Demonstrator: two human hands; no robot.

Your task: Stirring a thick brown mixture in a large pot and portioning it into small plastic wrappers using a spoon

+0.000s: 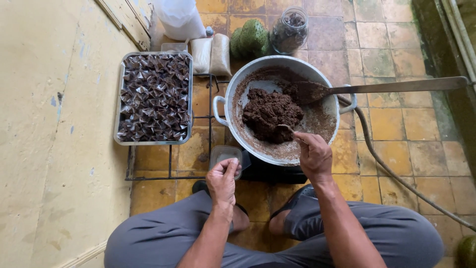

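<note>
Squatting over worn yellow floor tiles (386,124), beside a cream wall (49,149).
I see my right hand (313,156) gripping a spoon (286,129) in the pan (277,62); left hand (221,181) pinching a plastic piece (224,155) just below it.

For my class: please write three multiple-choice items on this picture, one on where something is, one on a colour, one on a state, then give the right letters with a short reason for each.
1. Where does the tray of small wrapped pieces lie?
A. beside the big pan, on the person's left
B. inside the pan
C. on the person's lap

2. What colour is the mass in the pan?
A. white
B. dark brown
C. green

3. What is the right hand doing?
A. resting empty on a knee
B. holding a small spoon that digs into the mass
C. gripping the long paddle

Answers: 1 A, the tray sits on the wire rack left of the pan. 2 B, the lump is dark brown. 3 B, the spoon's tip is in the lump, while the left hand holds a clear wrapper.
</note>
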